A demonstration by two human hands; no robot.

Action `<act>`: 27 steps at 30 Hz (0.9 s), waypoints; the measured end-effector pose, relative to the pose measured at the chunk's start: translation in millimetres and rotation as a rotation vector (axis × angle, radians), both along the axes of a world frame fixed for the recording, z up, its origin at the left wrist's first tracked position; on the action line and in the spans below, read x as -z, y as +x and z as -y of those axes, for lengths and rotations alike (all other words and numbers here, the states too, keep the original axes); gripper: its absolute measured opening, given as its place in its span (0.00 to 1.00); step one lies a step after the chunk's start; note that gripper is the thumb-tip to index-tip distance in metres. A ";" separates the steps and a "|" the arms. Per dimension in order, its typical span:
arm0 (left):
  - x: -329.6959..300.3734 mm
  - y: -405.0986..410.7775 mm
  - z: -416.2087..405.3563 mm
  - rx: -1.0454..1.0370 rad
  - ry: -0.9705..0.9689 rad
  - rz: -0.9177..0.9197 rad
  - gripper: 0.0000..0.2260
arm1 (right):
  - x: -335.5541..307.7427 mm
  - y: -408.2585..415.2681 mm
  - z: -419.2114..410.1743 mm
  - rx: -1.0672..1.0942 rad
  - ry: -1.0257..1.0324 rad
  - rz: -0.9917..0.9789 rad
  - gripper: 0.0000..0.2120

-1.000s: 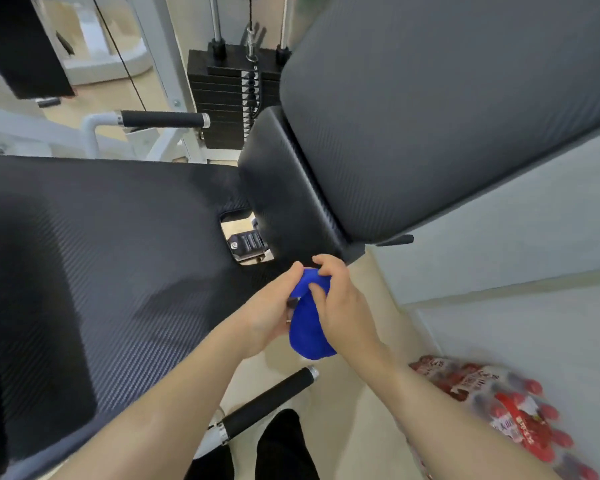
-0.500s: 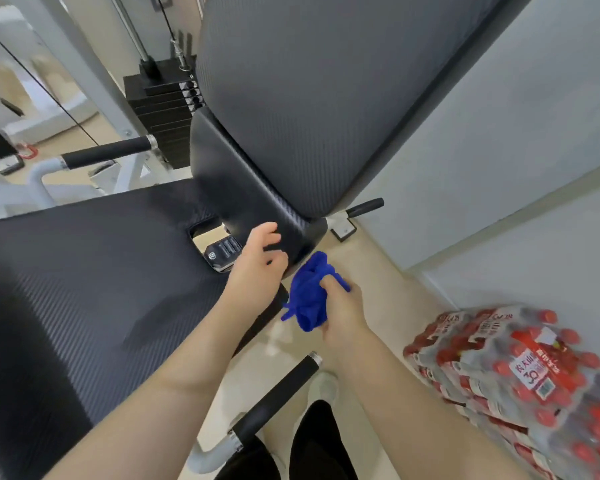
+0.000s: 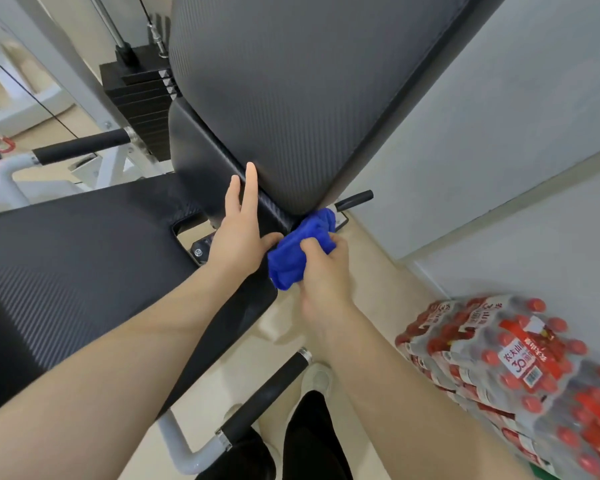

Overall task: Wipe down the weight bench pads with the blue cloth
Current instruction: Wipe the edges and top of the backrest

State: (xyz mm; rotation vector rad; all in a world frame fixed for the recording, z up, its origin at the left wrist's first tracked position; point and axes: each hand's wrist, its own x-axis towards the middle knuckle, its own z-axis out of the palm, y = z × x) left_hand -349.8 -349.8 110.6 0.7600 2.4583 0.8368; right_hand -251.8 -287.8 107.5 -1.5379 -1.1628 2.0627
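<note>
Gripping the bunched blue cloth (image 3: 300,252), the right hand (image 3: 321,271) is pressing it against the lower corner of the back pad (image 3: 291,98), just beside the seat pad (image 3: 84,265). The left hand (image 3: 241,233) is lying open with fingers flat along the back pad's bottom edge (thumb touching the cloth). Being balled up, the cloth is likely meeting the pad with little surface and risks skipping strips or snagging in the gap below the back pad.
</note>
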 end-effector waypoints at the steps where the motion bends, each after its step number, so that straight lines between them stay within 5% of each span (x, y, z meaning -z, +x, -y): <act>1: -1.0 -0.7 -0.5 0.000 -0.011 -0.009 0.46 | 4.3 -2.7 0.7 -0.008 0.019 0.027 0.09; 8: 5.0 -5.2 -2.6 -0.008 -0.020 -0.060 0.47 | 42.4 -20.1 1.9 -0.033 0.008 0.231 0.14; 14: 1.9 -5.8 -2.3 0.015 -0.064 -0.083 0.45 | 0.1 2.0 19.9 -0.091 0.603 0.010 0.15; 17: 0.7 -10.5 1.1 0.024 -0.048 -0.034 0.45 | 2.4 -2.8 19.7 -0.095 0.808 0.050 0.14; 22: -6.6 -17.1 8.4 0.120 -0.040 -0.062 0.44 | 22.9 -8.5 16.0 -0.314 0.905 0.209 0.14; 27: -12.1 -12.8 7.5 0.121 -0.051 -0.165 0.41 | -14.6 5.4 -7.4 -0.103 0.880 0.079 0.19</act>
